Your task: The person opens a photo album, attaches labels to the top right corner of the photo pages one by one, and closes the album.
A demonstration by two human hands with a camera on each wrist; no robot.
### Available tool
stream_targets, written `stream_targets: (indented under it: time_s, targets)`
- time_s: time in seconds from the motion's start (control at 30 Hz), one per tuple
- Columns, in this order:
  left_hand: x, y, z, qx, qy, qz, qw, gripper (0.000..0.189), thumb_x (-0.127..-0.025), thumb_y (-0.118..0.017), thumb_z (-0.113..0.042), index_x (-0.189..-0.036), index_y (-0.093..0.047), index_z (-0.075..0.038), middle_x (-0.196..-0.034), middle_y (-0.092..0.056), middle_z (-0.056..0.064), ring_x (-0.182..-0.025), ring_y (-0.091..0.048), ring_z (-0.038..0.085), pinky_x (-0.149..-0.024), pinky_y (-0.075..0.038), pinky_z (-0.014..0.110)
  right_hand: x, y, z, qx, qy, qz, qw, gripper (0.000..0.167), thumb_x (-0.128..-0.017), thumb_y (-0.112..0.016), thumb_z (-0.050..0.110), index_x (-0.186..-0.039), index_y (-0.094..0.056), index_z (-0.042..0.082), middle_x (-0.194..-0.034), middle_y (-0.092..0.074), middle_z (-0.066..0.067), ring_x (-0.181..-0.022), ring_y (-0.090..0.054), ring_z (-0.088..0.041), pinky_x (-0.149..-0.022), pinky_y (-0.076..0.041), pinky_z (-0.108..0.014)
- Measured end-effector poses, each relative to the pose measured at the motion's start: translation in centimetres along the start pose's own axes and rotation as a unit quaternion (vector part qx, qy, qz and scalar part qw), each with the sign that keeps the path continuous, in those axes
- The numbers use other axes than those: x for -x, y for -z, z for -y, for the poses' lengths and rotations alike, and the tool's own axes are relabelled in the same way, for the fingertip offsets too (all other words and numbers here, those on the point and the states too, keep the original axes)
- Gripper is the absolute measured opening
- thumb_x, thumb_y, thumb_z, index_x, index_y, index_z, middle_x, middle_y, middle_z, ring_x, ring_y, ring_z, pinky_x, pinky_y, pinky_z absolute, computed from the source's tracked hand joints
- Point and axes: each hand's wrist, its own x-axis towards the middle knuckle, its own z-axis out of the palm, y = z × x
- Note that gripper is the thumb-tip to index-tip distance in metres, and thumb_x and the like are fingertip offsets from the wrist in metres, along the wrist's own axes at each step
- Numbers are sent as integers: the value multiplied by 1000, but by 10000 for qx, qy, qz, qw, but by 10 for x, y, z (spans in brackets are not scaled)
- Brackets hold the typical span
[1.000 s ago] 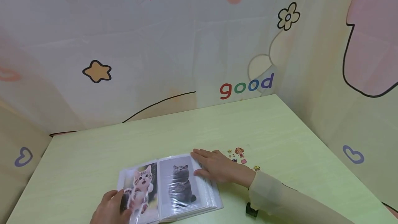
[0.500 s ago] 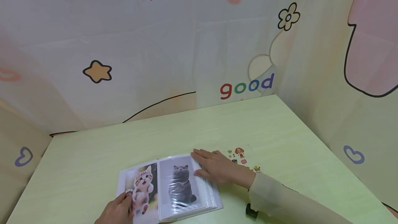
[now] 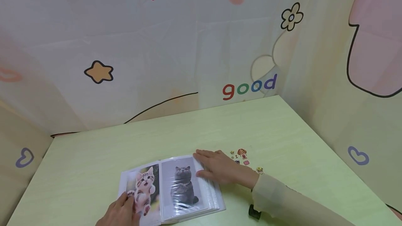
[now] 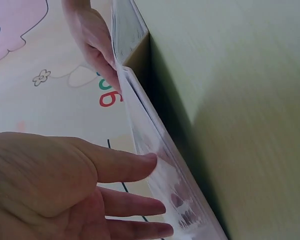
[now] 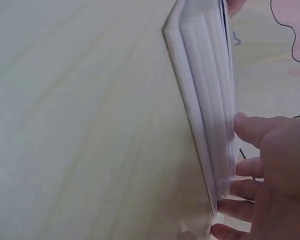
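Observation:
A photo album (image 3: 217, 200) lies open on the table. Its left page shows a striped kitten photo (image 3: 145, 184), and its right page a grey cat photo (image 3: 183, 188), both under glossy clear sleeves. On the left page's outer edge rests my left hand (image 3: 117, 212); in the left wrist view its thumb and fingers (image 4: 127, 167) are extended against the page. My right hand (image 3: 221, 167) lies over the upper right edge of the other page, fingers straight. From the right wrist view, its fingertips touch the edge of the stacked pages (image 5: 210, 100).
Partly behind the right forearm lies a clear sheet of small cartoon stickers (image 3: 242, 153). A small black object (image 3: 254, 212) sits by the right sleeve (image 3: 282, 193). Printed curtains (image 3: 176, 51) stand round the pale green table (image 3: 125, 142).
My left hand has shifted a little to the right along the left page, and its fingers have drawn closer together. The right hand and the album stay in place.

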Motion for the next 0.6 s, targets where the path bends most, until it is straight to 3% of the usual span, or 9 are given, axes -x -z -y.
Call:
stream_targets:
  time_s: [0.1, 0.23, 0.33, 0.4, 0.5, 0.53, 0.6]
  targets:
    - [2, 3, -4, 63, -152, -152, 9997, 57, -95, -69, -34, -133, -61, 7, -140, -54, 30, -124, -55, 48, -91, -53, 62, 0, 4, -3, -330, 78, -85, 9994, 62, -107, -56, 39, -156, -43, 2, -163, -37, -15, -148, -39, -32, -114, -38, -53]
    - [5, 10, -10, 232, -492, -583, 9968, 62, -95, -72, -35, -137, -58, 8, -141, -55, 30, -127, -54, 46, -96, -51, 59, 1, 14, -9, -896, 171, -266, 9955, 55, -107, -58, 28, -152, -48, -2, -162, -38, -18, -148, -38, -34, -117, -36, -51]
    - [6, 15, -16, 361, -739, -996, 9916, 62, -93, -75, -30, -138, -58, 9, -140, -57, 28, -128, -55, 44, -97, -50, 58, 2, 22, -14, -1016, 200, -491, 9934, 51, -107, -59, 23, -149, -50, -4, -160, -42, -19, -148, -39, -34, -117, -35, -49]
    - [7, 18, -21, 489, -1090, -1486, 9817, 61, -90, -79, -25, -136, -60, 9, -138, -59, 26, -126, -57, 43, -94, -52, 57, 4, 28, -18, -975, 173, -685, 9927, 49, -106, -60, 20, -148, -51, -5, -158, -44, -20, -147, -40, -34, -117, -36, -49]
    - [7, 20, -29, 590, -1787, -2216, 9568, 60, -85, -84, -19, -133, -62, 10, -135, -62, 24, -123, -61, 41, -88, -55, 56, 8, 36, -25, -932, 41, -900, 9916, 48, -105, -63, 17, -147, -53, -5, -156, -47, -19, -145, -44, -35, -115, -38, -49]
    - [8, 21, -32, 625, -1982, -2389, 9486, 60, -84, -85, -18, -133, -62, 10, -135, -63, 24, -122, -61, 41, -88, -55, 55, 10, 38, -27, -921, -4, -944, 9913, 48, -105, -63, 16, -147, -53, -4, -156, -47, -19, -144, -45, -35, -114, -39, -49]
    - [8, 23, -41, 689, -2195, -2483, 9410, 61, -85, -85, -18, -134, -62, 9, -138, -62, 23, -124, -60, 40, -91, -54, 55, 14, 41, -31, -918, -89, -1004, 9907, 48, -104, -64, 15, -147, -53, -4, -155, -48, -19, -143, -45, -35, -114, -39, -49]
